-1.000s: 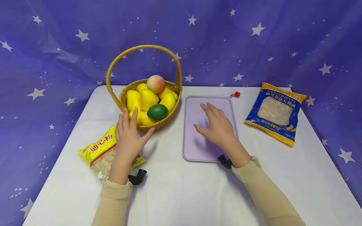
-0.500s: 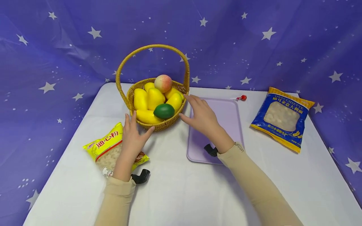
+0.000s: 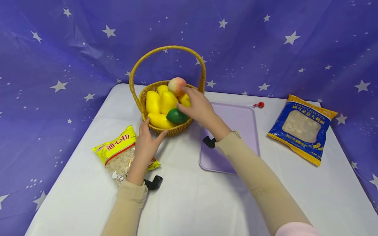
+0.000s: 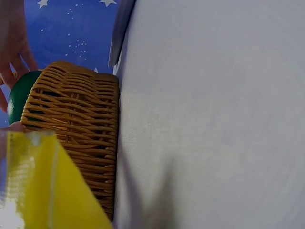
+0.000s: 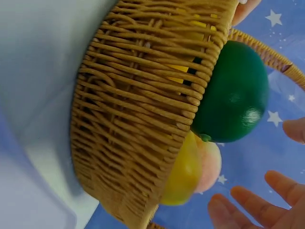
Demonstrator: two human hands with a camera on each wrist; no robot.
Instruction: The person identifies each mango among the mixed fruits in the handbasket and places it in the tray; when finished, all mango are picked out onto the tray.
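A wicker basket (image 3: 174, 131) with a tall arched handle stands at the back of the table, filled with several yellow mango-shaped fruits (image 3: 168, 101), a peach (image 3: 176, 85) and a dark green oval fruit (image 3: 176, 115). Over its right side hovers my right hand (image 3: 200, 106), fingers spread between the peach and the green fruit. In the right wrist view its fingers (image 5: 252, 207) are apart from the green fruit (image 5: 234, 93), with nothing in them. My left hand (image 3: 146, 141) is at the basket's front left, fingertips right at the rim, fingers extended.
A yellow macaroni bag (image 3: 118, 144) lies under and left of my left forearm. Below my right forearm is a flat lilac tray (image 3: 239, 118). A red lollipop (image 3: 260, 105) lies behind the tray, and a blue orecchiette bag (image 3: 301, 126) at the right.
My right hand has moved left from above the tray to over the fruit. My left hand has stayed near the basket's front rim. The view has shifted, so everything sits further right.
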